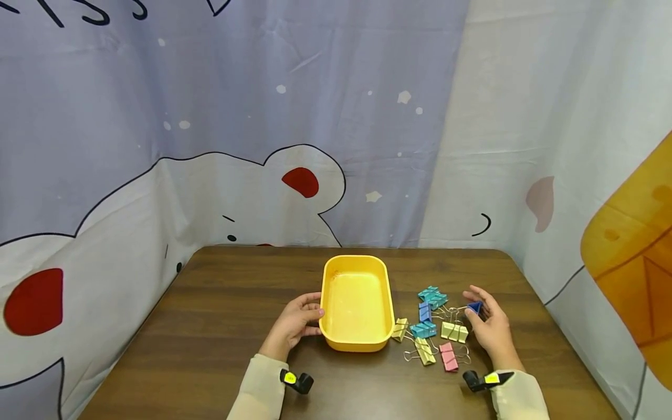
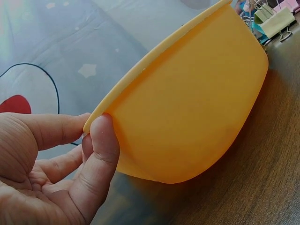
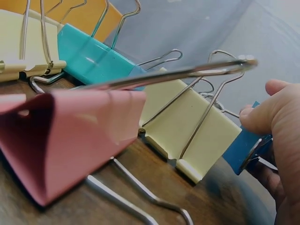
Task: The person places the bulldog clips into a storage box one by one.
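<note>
A yellow plastic tray (image 1: pixel 357 344) stands on the table, and my left hand (image 1: pixel 295 324) pinches its left rim between thumb and fingers. In the left wrist view the thumb (image 2: pixel 104 145) lies against the outer wall. To the right of the tray, my right hand (image 1: pixel 490 326) pinches a dark blue binder clip (image 1: pixel 475 307) at the edge of a loose group of clips. That group has a pink clip (image 1: pixel 448 357), a pale yellow clip (image 1: pixel 454 332), a teal clip (image 1: pixel 423 329), a blue clip (image 1: pixel 424 311) and others close together.
The wooden table (image 1: pixel 220 326) reaches back to a printed curtain (image 1: pixel 388 146) that hangs behind and along the sides. A pale yellow clip (image 1: pixel 400 329) lies against the tray's right side. Wire handles of the clips stick out and overlap each other.
</note>
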The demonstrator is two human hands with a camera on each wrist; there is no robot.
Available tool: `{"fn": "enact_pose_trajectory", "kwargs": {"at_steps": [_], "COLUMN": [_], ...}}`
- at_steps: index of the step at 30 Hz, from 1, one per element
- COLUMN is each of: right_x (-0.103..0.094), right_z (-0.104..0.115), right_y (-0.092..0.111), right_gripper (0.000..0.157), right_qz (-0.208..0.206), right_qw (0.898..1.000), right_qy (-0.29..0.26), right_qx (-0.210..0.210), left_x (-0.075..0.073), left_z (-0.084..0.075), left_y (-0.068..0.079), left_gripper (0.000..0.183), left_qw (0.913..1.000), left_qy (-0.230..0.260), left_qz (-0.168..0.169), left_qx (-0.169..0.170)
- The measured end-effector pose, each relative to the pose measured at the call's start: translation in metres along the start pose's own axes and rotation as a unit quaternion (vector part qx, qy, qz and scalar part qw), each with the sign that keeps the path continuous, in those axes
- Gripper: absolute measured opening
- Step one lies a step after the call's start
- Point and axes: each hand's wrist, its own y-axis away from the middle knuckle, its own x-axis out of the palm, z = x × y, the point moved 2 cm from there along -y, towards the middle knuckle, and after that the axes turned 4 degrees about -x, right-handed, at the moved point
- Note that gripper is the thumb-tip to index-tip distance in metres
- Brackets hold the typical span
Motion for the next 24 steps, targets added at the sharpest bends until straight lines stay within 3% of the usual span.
{"fn": "enact_pose_trajectory", "kwargs": {"at_steps": [8, 13, 20, 24], "right_x": [-0.004, -0.007, -0.009, -0.01], "right_z": [0.025, 0.042, 0.027, 0.031], "right_y": [0.0, 0.0, -0.004, -0.003], "right_gripper": [0.056, 0.057, 0.059, 0.061], "right_qz": [-0.017, -0.019, -0.007, -0.005], "right_qw": [0.998, 0.998, 0.999, 0.998], "right_qy": [-0.042, -0.029, -0.003, 0.004], "right_qx": [-0.042, -0.05, -0.042, -0.06], "left_x": [0.001, 0.001, -0.001, 0.0], "left_z": [-0.001, 0.0, 0.003, 0.004], "left_y": [0.001, 0.0, -0.003, -0.003], "left_gripper": [0.051, 0.051, 0.051, 0.052], "left_qw": [1.0, 1.0, 1.0, 0.9998], "left_qy": [-0.001, -0.003, 0.005, 0.012], "left_qz": [0.001, 0.0, 0.006, 0.015], "left_qx": [-0.001, -0.004, -0.001, 0.003]}}
